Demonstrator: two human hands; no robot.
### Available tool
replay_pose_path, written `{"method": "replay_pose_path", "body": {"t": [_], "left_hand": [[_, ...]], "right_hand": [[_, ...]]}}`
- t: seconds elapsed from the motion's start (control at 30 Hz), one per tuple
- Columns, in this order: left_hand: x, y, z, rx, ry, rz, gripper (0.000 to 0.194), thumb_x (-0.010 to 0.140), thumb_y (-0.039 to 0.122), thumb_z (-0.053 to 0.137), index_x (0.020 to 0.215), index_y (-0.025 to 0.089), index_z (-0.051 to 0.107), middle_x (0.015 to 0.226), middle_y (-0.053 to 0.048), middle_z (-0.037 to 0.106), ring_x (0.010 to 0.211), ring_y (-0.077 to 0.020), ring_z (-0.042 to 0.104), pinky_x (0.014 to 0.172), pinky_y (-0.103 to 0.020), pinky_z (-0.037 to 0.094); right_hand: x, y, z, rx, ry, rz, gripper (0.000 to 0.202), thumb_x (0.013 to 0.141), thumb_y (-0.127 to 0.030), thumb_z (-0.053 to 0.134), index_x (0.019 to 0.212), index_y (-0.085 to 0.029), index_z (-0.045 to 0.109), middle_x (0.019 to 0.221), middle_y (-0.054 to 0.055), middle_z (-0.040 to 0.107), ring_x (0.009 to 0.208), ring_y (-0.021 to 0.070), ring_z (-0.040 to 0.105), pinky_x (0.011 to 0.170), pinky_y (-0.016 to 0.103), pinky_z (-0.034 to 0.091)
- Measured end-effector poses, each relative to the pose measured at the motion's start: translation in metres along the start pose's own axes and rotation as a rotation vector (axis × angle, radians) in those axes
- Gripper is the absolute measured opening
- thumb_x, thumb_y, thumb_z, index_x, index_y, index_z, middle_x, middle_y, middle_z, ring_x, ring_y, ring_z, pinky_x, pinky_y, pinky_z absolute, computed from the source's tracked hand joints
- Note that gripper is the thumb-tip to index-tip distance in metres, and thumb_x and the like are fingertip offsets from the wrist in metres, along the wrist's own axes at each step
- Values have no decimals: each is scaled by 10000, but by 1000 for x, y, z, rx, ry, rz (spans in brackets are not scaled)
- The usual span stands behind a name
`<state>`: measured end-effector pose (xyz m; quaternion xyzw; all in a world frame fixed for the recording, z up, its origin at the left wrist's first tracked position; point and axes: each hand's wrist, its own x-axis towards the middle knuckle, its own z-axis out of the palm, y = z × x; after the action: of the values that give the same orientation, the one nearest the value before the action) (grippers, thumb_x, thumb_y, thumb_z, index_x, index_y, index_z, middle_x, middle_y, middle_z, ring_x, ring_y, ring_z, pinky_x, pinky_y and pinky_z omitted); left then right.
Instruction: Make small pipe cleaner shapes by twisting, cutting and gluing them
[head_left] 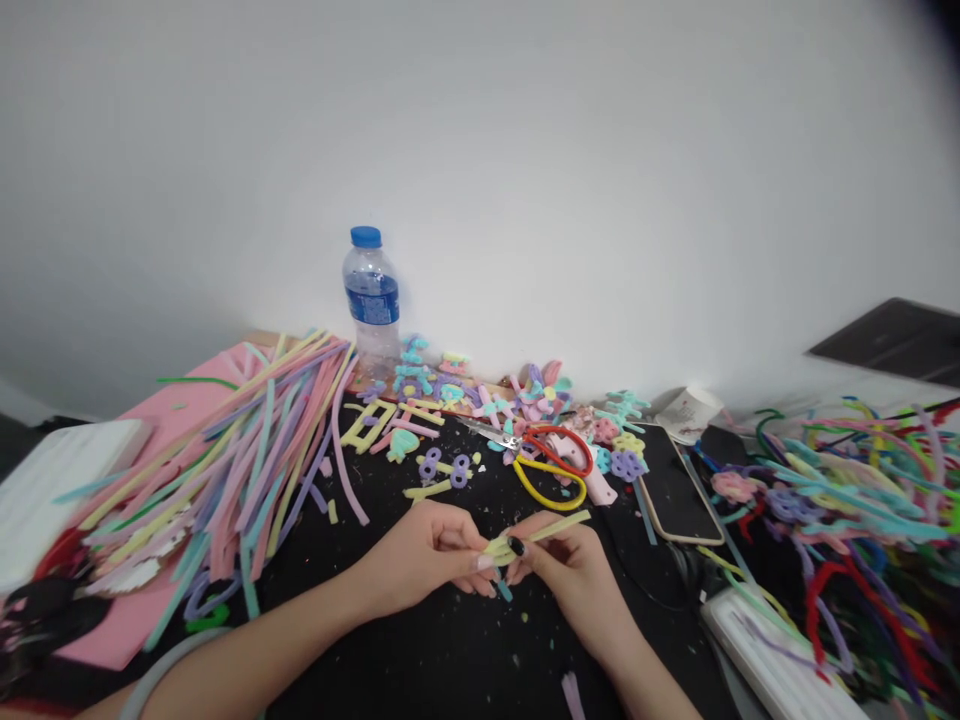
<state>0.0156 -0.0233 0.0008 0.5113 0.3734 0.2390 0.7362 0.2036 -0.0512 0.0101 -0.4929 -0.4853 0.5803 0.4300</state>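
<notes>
Between my two hands is a pale yellow pipe cleaner (559,525), folded or doubled, its ends sticking out to the upper right. My left hand (431,555) pinches its left part between thumb and fingers. Close beside it, my right hand (566,570) grips the same pipe cleaner with the thumb pressed on top. A short blue piece (503,588) shows just below the fingertips; I cannot tell whether it is held. Just beyond the hands lie scissors (517,441) with one red and one yellow handle, and a purple-and-yellow looped piece (446,467).
A heap of pastel pipe cleaners (277,450) lies on a pink board (97,640) at left. By the wall stand a water bottle (373,300) and several finished pipe-cleaner shapes (487,405). At right are a phone (681,490), a paper cup (688,412), a white box (772,650) and tangled pipe cleaners (847,490).
</notes>
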Motion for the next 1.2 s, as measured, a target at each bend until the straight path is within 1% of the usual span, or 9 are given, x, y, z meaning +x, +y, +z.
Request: {"method": "replay_pose_path", "body": {"t": [0.2, 0.33, 0.4, 0.53, 0.63, 0.73, 0.8, 0.97, 1.2], "left_hand": [[1, 2, -3, -6, 42, -13, 283, 777, 385, 646, 880, 122, 630, 869, -93, 737, 789, -207, 700, 688, -288, 520], [1, 4, -4, -22, 23, -11, 305, 854, 416, 534, 890, 125, 615, 897, -96, 732, 791, -198, 699, 700, -293, 520], [1, 4, -3, -3, 27, 19, 293, 851, 406, 541, 894, 129, 624, 885, -84, 731, 790, -196, 695, 708, -293, 517], [0, 4, -3, 181, 68, 134, 194, 762, 293, 664, 864, 128, 669, 817, -50, 727, 788, -185, 673, 716, -261, 498], [-2, 6, -4, 359, 93, 194, 121, 780, 237, 627, 796, 133, 687, 753, -23, 717, 704, -152, 654, 650, -225, 481], [-3, 7, -5, 457, 110, 225, 137, 795, 223, 596, 736, 139, 687, 699, -10, 707, 643, -135, 635, 608, -214, 464], [-3, 7, -4, 407, 103, 209, 142, 795, 218, 593, 716, 137, 680, 678, -10, 705, 637, -137, 641, 612, -219, 473], [-1, 5, -2, 126, 9, 102, 135, 790, 233, 612, 724, 123, 654, 671, -29, 715, 653, -155, 673, 628, -239, 501], [0, 2, -2, 20, -8, 95, 209, 762, 305, 672, 847, 114, 653, 753, -53, 715, 680, -172, 681, 650, -261, 516]], "right_hand": [[0, -1, -2, 35, 109, -55, 171, 715, -316, 732, 764, -152, 724, 635, 37, 679, 540, 147, 637, 547, 261, 560], [1, 4, -6, 63, 142, -51, 189, 718, -322, 731, 801, -152, 725, 652, 43, 687, 548, 160, 648, 549, 278, 567], [1, 6, -6, 97, 147, -36, 194, 716, -319, 733, 805, -146, 723, 640, 40, 684, 539, 155, 645, 544, 271, 564], [2, 6, -5, 152, 113, 11, 158, 725, -277, 730, 808, -142, 725, 611, 36, 688, 532, 138, 643, 541, 239, 554], [1, 7, -5, 168, 89, 20, 133, 727, -255, 729, 803, -146, 727, 600, 32, 694, 520, 128, 645, 541, 222, 550], [1, 8, -5, 185, 74, 20, 121, 726, -247, 732, 800, -152, 729, 595, 30, 697, 518, 124, 649, 538, 210, 547], [1, 7, -6, 199, 63, 31, 118, 718, -243, 739, 794, -152, 731, 598, 31, 697, 520, 125, 652, 533, 206, 547], [1, 7, -7, 237, 53, 55, 126, 699, -238, 758, 790, -153, 737, 635, 38, 700, 548, 123, 655, 551, 204, 552], [2, 5, -5, 221, 64, 11, 97, 684, -223, 764, 760, -166, 742, 769, 34, 692, 574, 118, 658, 550, 208, 559]]}}
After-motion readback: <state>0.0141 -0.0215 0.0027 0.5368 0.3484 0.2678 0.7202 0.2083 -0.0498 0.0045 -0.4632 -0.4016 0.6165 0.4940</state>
